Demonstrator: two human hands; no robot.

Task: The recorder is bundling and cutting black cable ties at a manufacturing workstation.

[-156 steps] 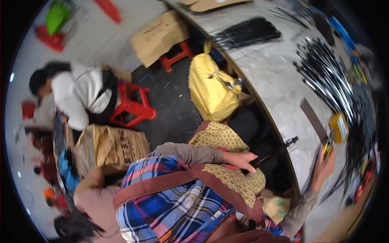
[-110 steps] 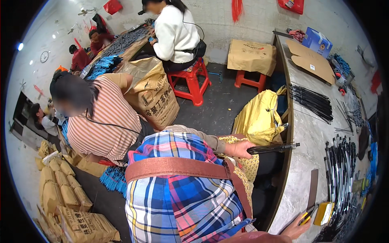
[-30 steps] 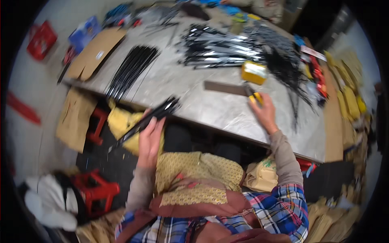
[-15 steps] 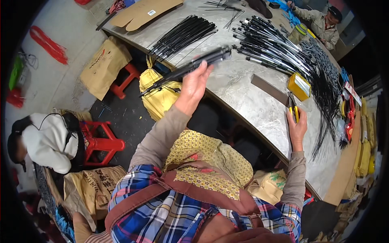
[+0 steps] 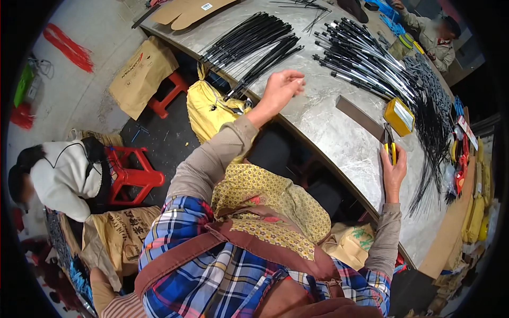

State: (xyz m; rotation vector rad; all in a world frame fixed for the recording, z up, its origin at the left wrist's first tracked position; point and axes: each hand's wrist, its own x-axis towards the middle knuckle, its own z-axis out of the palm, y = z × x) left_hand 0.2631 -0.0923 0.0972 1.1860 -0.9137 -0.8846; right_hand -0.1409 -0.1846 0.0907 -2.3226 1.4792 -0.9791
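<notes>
Grey metal worktable curves across the workshop; the right hand rests on it, fingers closed around yellow-handled cutters; the left hand, fingers loosely apart, touches a bundle of black rods; beyond lie black-and-silver rods beside a yellow box

You wear a plaid shirt in blue, white and red checks. Over the plaid shirt sits a yellow patterned apron with small dark print and a few red motifs. A brown strap crosses the plaid shirt diagonally, below the apron's edge. Beyond the plaid shirt, both arms carry long grey-beige sleeves ending at the wrists; left hand and right hand are bare.
</notes>
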